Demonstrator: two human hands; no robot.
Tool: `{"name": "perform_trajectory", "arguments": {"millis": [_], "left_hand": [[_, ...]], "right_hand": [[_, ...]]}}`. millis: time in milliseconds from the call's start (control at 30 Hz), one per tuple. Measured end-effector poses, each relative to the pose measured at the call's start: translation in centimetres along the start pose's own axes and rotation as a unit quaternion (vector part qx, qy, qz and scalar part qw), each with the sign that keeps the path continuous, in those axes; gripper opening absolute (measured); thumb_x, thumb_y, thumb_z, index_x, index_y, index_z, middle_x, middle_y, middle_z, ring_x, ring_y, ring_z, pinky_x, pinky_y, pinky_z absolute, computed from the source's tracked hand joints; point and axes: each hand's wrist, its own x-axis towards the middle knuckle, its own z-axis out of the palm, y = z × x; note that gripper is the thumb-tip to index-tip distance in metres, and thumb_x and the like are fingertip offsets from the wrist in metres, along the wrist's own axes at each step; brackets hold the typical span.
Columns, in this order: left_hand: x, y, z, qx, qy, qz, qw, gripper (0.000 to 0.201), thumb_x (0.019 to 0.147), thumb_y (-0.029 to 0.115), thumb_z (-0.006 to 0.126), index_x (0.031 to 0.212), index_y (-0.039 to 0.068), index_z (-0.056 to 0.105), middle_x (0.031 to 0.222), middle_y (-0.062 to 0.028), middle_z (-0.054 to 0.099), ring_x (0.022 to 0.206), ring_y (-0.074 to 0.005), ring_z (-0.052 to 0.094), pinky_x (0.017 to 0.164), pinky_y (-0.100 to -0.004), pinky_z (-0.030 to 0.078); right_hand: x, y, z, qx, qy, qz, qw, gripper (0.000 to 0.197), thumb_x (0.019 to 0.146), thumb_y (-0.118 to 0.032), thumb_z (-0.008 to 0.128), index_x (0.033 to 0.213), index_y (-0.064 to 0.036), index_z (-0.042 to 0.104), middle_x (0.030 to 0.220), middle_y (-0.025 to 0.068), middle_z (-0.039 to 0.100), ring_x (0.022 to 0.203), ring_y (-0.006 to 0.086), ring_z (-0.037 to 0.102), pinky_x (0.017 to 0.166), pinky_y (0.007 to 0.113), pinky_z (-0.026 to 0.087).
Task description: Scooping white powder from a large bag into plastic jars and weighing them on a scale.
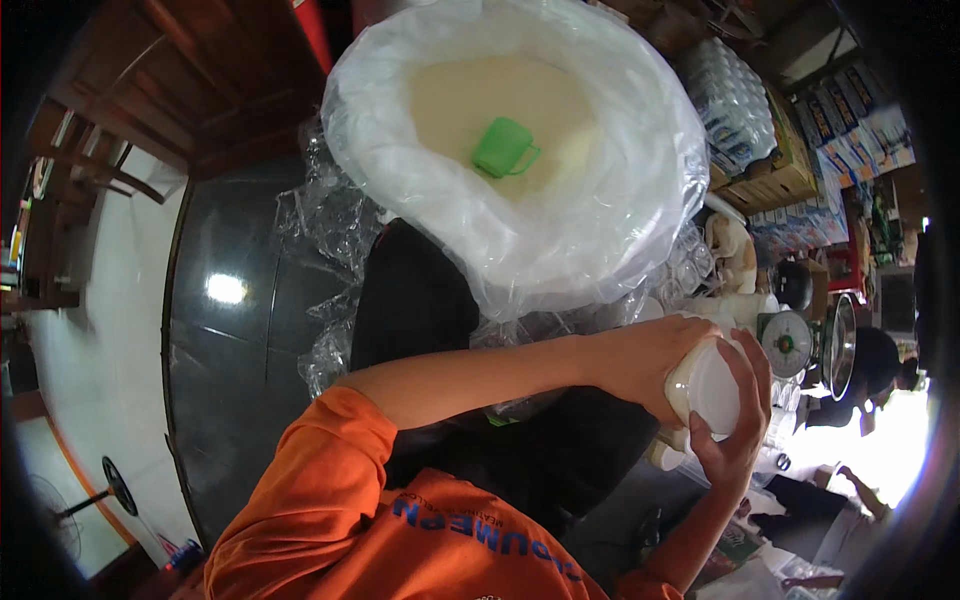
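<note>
Both my hands hold one plastic jar with a white lid (pixel 714 388), off to the right of my lap. My left hand (pixel 645 362) reaches across from the left and wraps the jar's body, its fingers partly hidden behind it. On the other side, my right hand (pixel 738 425) curls around the lid with the thumb at its near edge. Ahead of me stands a large container lined with a clear plastic bag (pixel 640 215). Pale powder or fine grain (pixel 450 95) fills it, and a green cup with a handle (pixel 503 148) rests on top.
Several white-lidded jars (pixel 740 305) stand beyond my hands, near a green dial scale (pixel 785 342). Cartons (pixel 775 180) and wrapped clear containers (pixel 735 105) are stacked at the far right. Crumpled plastic (pixel 335 215) lies on the dark floor (pixel 225 350). Another person (pixel 830 520) is at the right.
</note>
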Motion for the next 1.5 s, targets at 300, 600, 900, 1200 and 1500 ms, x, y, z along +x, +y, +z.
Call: {"name": "perform_trajectory", "arguments": {"millis": [300,600,900,1200,1500], "left_hand": [[-0.3,-0.2,-1.7,0.029,-0.005,0.015,0.999,0.113,0.058,0.045,0.097,0.145,-0.006,0.045,0.135,-0.0273,0.059,0.126,-0.0439,0.059,0.111,-0.0473,0.046],[-0.7,-0.8,-1.2,0.072,0.027,-0.016,0.997,0.113,0.061,0.043,0.095,0.148,-0.007,0.042,0.142,-0.0301,0.054,0.134,-0.0467,0.053,0.115,-0.0485,0.042],[-0.8,-1.6,-0.9,0.053,0.035,0.036,0.997,0.105,0.071,0.037,0.091,0.153,-0.003,0.038,0.136,-0.0275,0.056,0.127,-0.0465,0.055,0.110,-0.0504,0.043],[-0.2,-1.3,-2.4,0.001,-0.009,0.044,0.999,0.106,0.073,0.040,0.091,0.155,0.001,0.038,0.146,-0.0261,0.051,0.138,-0.0449,0.049,0.118,-0.0496,0.037],[-0.9,-0.8,-1.1,0.054,0.017,-0.005,0.998,0.105,0.075,0.041,0.091,0.154,0.000,0.036,0.145,-0.0288,0.051,0.135,-0.0481,0.050,0.115,-0.0517,0.040]], "right_hand": [[1.4,0.9,0.6,0.038,0.003,-0.052,0.998,0.074,0.079,-0.054,0.070,0.133,-0.0034,0.070,0.141,0.0294,0.059,0.131,0.0465,0.059,0.109,0.056,0.046],[2.7,-2.7,0.3,0.026,-0.027,-0.006,0.999,0.061,0.082,-0.040,0.075,0.132,-0.0045,0.069,0.145,0.0260,0.057,0.132,0.0457,0.058,0.111,0.054,0.046],[1.9,-3.7,2.4,-0.107,0.071,0.049,0.990,0.047,0.085,-0.029,0.076,0.127,-0.0089,0.069,0.143,0.0226,0.058,0.135,0.0476,0.054,0.111,0.057,0.044],[4.0,0.1,0.2,-0.020,-0.062,-0.115,0.991,0.050,0.076,-0.025,0.078,0.123,-0.0095,0.071,0.140,0.0231,0.060,0.134,0.0479,0.055,0.110,0.059,0.046],[2.4,-5.3,2.7,-0.197,0.052,0.082,0.976,0.058,0.091,-0.029,0.074,0.143,-0.0107,0.060,0.141,0.0220,0.054,0.128,0.0453,0.054,0.103,0.057,0.049]]}}
